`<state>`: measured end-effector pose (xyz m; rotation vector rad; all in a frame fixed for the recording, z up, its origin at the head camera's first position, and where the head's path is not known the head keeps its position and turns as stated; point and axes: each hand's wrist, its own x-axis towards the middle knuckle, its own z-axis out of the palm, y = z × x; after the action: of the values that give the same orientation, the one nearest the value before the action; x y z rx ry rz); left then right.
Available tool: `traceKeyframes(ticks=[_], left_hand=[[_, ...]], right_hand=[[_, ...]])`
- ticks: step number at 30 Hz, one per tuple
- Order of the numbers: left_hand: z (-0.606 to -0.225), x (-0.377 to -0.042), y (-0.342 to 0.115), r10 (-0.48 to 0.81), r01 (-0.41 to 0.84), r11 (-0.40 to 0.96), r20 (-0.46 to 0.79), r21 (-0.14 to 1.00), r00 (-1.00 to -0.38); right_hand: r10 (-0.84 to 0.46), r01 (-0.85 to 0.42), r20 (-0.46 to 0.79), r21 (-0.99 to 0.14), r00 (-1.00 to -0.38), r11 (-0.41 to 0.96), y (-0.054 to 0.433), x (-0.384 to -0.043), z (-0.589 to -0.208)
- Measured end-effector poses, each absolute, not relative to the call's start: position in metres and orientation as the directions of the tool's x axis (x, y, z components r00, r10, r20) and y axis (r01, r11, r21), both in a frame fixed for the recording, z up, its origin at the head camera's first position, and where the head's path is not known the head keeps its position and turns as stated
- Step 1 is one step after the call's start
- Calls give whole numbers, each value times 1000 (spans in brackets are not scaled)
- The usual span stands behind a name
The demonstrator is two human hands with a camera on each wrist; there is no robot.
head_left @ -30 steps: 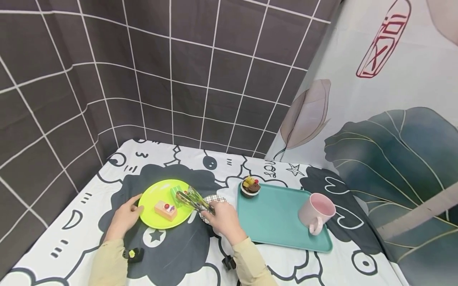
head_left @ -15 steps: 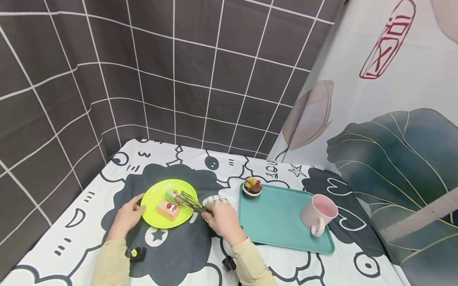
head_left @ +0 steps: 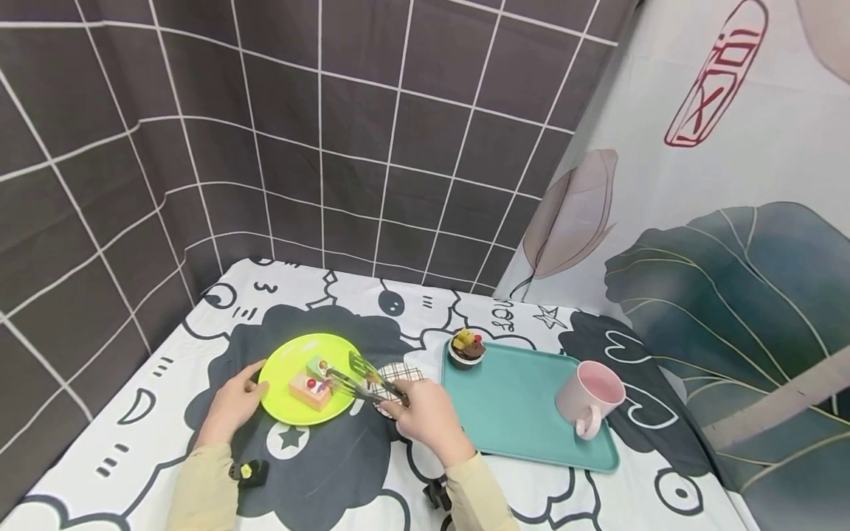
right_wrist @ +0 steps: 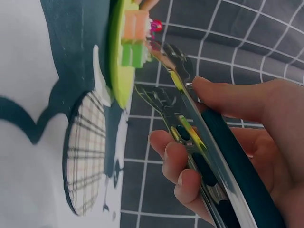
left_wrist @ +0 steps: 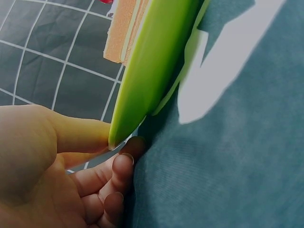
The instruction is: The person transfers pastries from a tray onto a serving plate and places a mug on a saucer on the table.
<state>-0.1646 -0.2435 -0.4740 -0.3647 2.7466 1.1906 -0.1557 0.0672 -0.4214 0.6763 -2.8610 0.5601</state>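
1. We saw the left hand (head_left: pixel 229 407) pinching the near edge of the green plate (head_left: pixel 284 366) between thumb and fingers on the counter (head_left: pixel 332 472).
2. Our right hand (head_left: pixel 425 417) gripped the tongs (head_left: pixel 361 377), their arms parted, tips over the plate.
3. The pink cake (head_left: pixel 309 389) and green cake (head_left: pixel 316 366) sat on the plate, just past the tong tips.
4. A checked coaster (head_left: pixel 393 372) lay under the right hand; right of it, a teal tray (head_left: pixel 518 413) carried a pink mug (head_left: pixel 587 400) and a chocolate cupcake (head_left: pixel 468 346).
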Motion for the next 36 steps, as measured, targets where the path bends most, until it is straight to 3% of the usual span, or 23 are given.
traceKeyframes(ticks=[13, 27, 36], left_hand=[[-475, -163, -245, -158, -263, 661, -213, 702, -964], [-472, -160, -245, -167, -259, 667, -199, 698, -966], [-473, -163, -243, -167, -251, 667, -188, 701, -968]], right_hand=[[-243, -392, 368, -416, -898, 820, 104, -145, -422], [-60, -212, 274, -568, -960, 795, 146, -147, -421], [44, -178, 364, -556, -930, 812, 167, -150, -420]])
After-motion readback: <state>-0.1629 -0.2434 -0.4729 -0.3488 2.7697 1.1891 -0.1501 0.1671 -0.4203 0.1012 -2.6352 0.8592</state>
